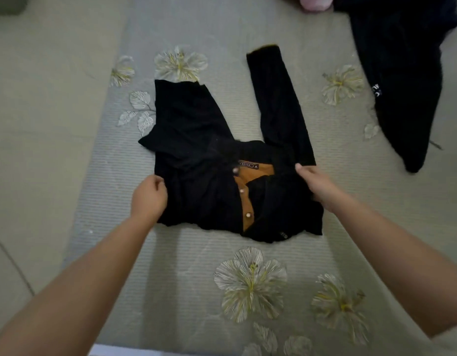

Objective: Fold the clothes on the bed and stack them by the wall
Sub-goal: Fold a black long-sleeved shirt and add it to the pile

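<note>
A black shirt with a tan button placket and neck label lies partly folded in the middle of the bed. Its two sleeves point away from me, the right one stretched out long. My left hand pinches the shirt's left edge. My right hand grips the cloth at the shirt's right shoulder, where the long sleeve begins.
The bed has a pale grey-green cover with flower prints. Another black garment lies crumpled at the far right. Something pink shows at the top edge. The bed's left border runs along a plain strip.
</note>
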